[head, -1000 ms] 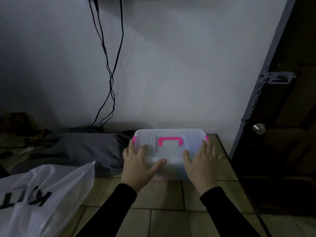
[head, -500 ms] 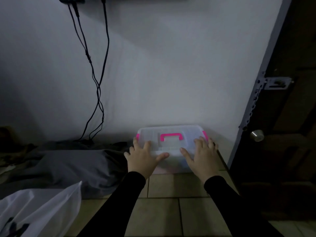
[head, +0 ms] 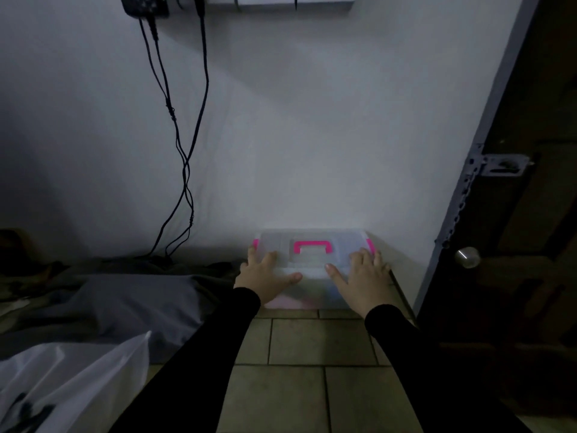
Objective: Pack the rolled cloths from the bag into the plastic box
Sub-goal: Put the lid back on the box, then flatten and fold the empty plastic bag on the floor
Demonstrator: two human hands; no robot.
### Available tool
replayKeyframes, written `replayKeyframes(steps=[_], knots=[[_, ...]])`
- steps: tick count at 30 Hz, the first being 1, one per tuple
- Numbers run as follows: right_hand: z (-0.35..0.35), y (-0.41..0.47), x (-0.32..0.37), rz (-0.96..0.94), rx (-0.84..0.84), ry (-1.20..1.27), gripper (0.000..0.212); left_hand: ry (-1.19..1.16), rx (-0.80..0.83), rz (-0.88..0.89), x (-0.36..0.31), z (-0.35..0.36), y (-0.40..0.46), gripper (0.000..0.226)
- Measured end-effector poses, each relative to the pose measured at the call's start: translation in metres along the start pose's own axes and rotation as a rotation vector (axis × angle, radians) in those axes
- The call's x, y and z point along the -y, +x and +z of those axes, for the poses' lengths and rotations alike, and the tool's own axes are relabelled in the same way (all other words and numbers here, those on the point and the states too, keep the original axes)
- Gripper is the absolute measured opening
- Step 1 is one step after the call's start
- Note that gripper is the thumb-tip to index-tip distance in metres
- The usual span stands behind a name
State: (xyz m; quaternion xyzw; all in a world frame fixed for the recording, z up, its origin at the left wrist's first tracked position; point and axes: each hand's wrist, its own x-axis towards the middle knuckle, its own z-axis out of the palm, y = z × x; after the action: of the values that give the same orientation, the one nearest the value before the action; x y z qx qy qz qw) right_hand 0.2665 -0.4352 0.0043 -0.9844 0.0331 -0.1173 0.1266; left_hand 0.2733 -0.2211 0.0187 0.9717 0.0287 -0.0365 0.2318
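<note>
The plastic box (head: 312,260) sits on the tiled floor (head: 312,354) against the wall (head: 312,135), lid on, long axis parallel to it and pink handle (head: 312,246) facing up. The left hand (head: 265,273) and right hand (head: 359,276) lie flat, fingers spread, on the lid's near corners — likely steadying it. The bag (head: 71,385) lies well apart, lower left.

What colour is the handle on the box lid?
Bright pink handle; clearest in the head view.

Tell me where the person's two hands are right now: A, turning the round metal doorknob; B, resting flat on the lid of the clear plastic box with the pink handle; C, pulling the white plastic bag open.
B: the left hand and the right hand lie spread on the lid of the clear plastic box, either side of its pink handle.
</note>
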Motion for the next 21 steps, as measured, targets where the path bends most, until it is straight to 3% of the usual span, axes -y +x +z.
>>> replayKeyframes(steps=[2, 5, 7, 9, 13, 19, 21], knots=[[-0.006, -0.002, 0.002, 0.009, 0.034, 0.004, 0.069, -0.07, 0.024, 0.059, 0.011, -0.005, -0.006, 0.081], [-0.015, -0.024, 0.019, -0.089, -0.03, -0.013, 0.054, -0.068, -0.091, 0.193, 0.028, -0.01, -0.043, 0.065], [-0.015, -0.051, 0.042, -0.213, -0.126, 0.099, 0.049, -0.125, -0.208, 0.246, 0.037, -0.013, -0.077, 0.049], [-0.008, -0.083, 0.072, -0.28, -0.121, 0.314, 0.042, -0.136, -0.266, 0.226, 0.052, -0.018, -0.114, 0.03], [0.005, -0.144, 0.141, -0.271, 0.149, 0.534, 0.021, -0.094, -0.373, 0.145, 0.104, -0.04, -0.165, 0.015], [0.018, -0.209, 0.249, -0.267, 0.471, 0.703, 0.026, 0.036, -0.655, -0.041, 0.207, -0.085, -0.226, 0.017], [0.026, -0.221, 0.28, -0.223, 0.572, 0.706, 0.032, 0.141, -0.73, -0.196, 0.242, -0.093, -0.238, 0.025]])
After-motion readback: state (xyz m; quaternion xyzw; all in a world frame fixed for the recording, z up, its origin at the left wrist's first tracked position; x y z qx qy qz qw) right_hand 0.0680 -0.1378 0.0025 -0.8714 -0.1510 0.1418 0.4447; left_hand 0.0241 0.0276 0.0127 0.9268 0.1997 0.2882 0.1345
